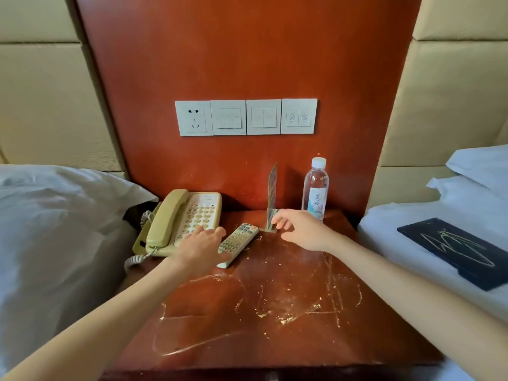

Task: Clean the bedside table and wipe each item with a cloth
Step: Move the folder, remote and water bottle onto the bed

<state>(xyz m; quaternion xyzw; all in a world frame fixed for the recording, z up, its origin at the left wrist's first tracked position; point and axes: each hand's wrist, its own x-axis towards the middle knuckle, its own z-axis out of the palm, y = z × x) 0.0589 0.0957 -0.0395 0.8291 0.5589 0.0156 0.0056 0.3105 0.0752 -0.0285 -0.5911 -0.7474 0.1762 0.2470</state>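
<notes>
At centre frame, a person's left hand [202,244] rests spread-fingered on the grey remote control [238,241] while the right hand [301,229], fingers loosely open, reaches the upright card stand [271,198], apparently to clear the crumb-strewn reddish wooden worktop [275,312] for wiping.

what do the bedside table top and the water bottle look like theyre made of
Bedside table: seemingly reddish-brown wood or wood veneer with a glossy varnish; it reflects light and shows pale scratches and crumbs. Water bottle: clear thin plastic, probably, see-through with a white cap and paper-like label.
</notes>
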